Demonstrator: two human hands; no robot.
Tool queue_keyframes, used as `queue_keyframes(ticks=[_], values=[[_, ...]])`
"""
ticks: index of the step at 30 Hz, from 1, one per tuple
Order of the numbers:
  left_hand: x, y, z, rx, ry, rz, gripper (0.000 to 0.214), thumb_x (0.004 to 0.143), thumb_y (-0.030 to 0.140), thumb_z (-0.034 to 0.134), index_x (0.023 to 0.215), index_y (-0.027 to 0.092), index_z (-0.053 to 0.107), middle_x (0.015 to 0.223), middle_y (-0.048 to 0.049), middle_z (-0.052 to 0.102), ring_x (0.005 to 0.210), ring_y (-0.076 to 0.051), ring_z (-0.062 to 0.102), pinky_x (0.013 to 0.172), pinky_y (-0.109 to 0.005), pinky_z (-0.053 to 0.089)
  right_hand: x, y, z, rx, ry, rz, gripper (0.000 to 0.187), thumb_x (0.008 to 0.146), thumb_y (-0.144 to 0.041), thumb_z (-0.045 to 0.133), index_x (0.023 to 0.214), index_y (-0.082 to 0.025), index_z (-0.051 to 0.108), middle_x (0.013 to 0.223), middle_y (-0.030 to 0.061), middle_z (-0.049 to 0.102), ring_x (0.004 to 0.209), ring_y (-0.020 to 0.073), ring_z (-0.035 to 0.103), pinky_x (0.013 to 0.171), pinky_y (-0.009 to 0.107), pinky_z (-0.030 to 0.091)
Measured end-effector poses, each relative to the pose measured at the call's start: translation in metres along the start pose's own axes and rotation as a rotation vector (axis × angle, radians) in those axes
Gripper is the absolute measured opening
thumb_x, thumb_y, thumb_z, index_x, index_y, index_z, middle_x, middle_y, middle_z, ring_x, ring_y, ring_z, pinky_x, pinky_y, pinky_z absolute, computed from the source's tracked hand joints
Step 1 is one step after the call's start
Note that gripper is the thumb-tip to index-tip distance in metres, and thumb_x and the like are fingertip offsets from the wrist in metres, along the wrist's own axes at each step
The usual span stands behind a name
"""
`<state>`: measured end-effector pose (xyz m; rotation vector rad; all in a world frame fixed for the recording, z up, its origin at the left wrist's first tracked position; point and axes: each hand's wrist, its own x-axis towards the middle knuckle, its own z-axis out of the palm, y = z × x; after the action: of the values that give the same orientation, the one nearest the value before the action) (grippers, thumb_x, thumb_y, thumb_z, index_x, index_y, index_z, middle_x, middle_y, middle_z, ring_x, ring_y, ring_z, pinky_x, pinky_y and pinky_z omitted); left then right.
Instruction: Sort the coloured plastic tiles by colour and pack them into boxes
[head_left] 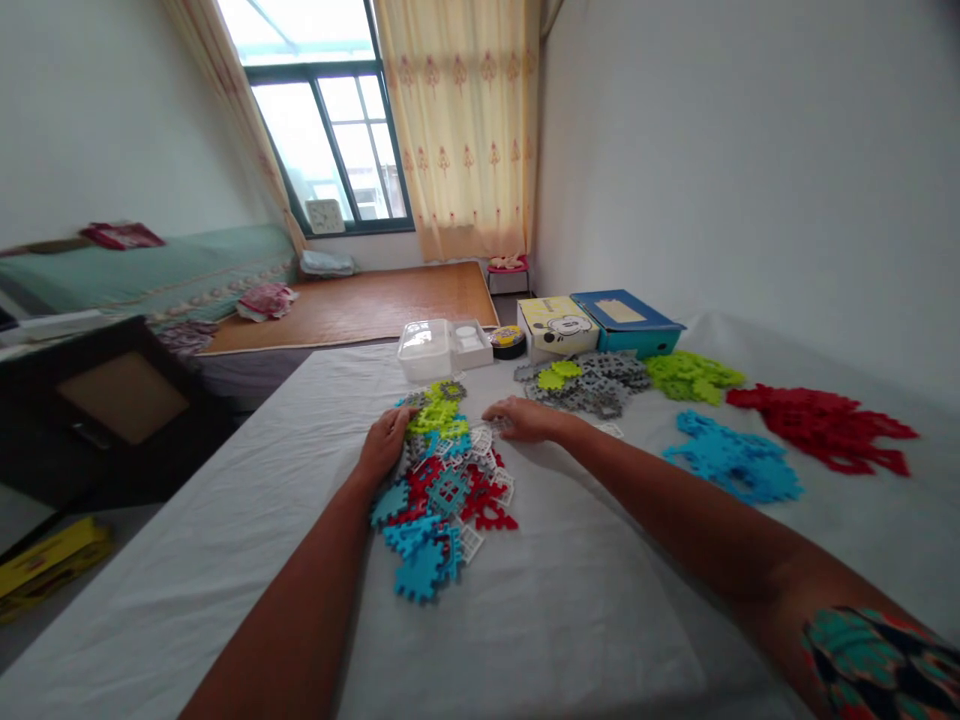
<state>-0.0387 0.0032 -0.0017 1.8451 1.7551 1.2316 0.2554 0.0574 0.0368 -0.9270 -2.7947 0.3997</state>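
Plastic tiles in a mixed heap (pixel 442 480) on the bed (pixel 562 620), left hand (pixel 386 440) and right hand (pixel 525 418) resting open on its far edge, grasping nothing. To the right, grey pile (pixel 592 385), green pile (pixel 690 375), blue pile (pixel 731 462) and red pile (pixel 825 425), apparently sorted already; mixed heap not yet.

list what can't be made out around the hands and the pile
Head view, left hand: tiles of the mixed pile under it, hidden by the palm.
Head view, right hand: whether it pinches a tile, too blurred.
Head view, clear box: contents, too small.
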Motion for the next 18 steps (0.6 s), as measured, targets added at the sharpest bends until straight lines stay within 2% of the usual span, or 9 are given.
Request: queue_keyframes(ticks=[5,8,11,14,15,16,18], values=[[-0.001,0.006,-0.003,0.05,-0.02,-0.007,0.052,0.089,0.052,0.035,0.106,0.017,0.069,0.11,-0.0085,0.069,0.106,-0.023,0.06,0.099,-0.039,0.043,-0.011,-0.004,0.013,0.012,0.135,0.069,0.036,0.073,-0.012,0.063,0.109,-0.013,0.068,0.104,0.0115,0.07,0.094,0.0225,0.062,0.086,0.032,0.046],[-0.001,0.007,-0.003,0.06,-0.021,-0.001,0.053,0.089,0.052,0.034,0.106,0.016,0.069,0.111,-0.0086,0.069,0.107,-0.024,0.06,0.1,-0.039,0.042,-0.019,-0.003,0.01,0.035,0.206,0.127,0.033,0.073,-0.012,0.064,0.105,-0.012,0.069,0.1,0.0112,0.07,0.089,0.0202,0.062,0.081,0.029,0.046],[0.001,0.005,-0.003,0.061,-0.017,0.0,0.054,0.088,0.053,0.034,0.105,0.016,0.069,0.11,-0.009,0.069,0.106,-0.024,0.06,0.099,-0.039,0.043,-0.037,0.015,-0.012,0.15,0.182,0.168,0.025,0.075,-0.014,0.062,0.099,-0.014,0.07,0.088,0.0054,0.07,0.077,0.0145,0.062,0.07,0.024,0.046],[0.002,0.003,-0.003,0.063,-0.021,-0.003,0.056,0.087,0.055,0.035,0.105,0.015,0.069,0.109,-0.0098,0.069,0.104,-0.024,0.061,0.098,-0.039,0.043,-0.063,0.046,-0.04,0.287,0.006,0.223,0.021,0.078,-0.023,0.063,0.096,-0.016,0.072,0.077,0.0018,0.069,0.067,0.0129,0.06,0.062,0.023,0.045],[0.002,0.002,-0.002,0.064,-0.023,-0.003,0.056,0.087,0.055,0.035,0.105,0.015,0.069,0.109,-0.0099,0.069,0.104,-0.024,0.061,0.098,-0.039,0.043,-0.07,0.056,-0.049,0.289,-0.015,0.25,0.021,0.08,-0.026,0.062,0.096,-0.017,0.072,0.076,0.0018,0.07,0.066,0.0131,0.06,0.061,0.023,0.045],[0.002,0.003,-0.002,0.064,-0.023,-0.001,0.056,0.087,0.055,0.035,0.105,0.015,0.069,0.109,-0.0099,0.069,0.104,-0.024,0.061,0.098,-0.039,0.043,-0.076,0.065,-0.056,0.26,0.01,0.281,0.021,0.082,-0.027,0.06,0.096,-0.018,0.072,0.079,0.0026,0.07,0.068,0.0137,0.061,0.062,0.024,0.045],[0.002,0.004,-0.003,0.066,-0.02,0.0,0.056,0.087,0.056,0.035,0.105,0.015,0.069,0.109,-0.0096,0.069,0.104,-0.024,0.061,0.098,-0.039,0.043,-0.08,0.078,-0.065,0.126,0.163,0.339,0.022,0.085,-0.024,0.057,0.101,-0.019,0.071,0.092,0.0054,0.071,0.079,0.0154,0.062,0.07,0.025,0.047]])
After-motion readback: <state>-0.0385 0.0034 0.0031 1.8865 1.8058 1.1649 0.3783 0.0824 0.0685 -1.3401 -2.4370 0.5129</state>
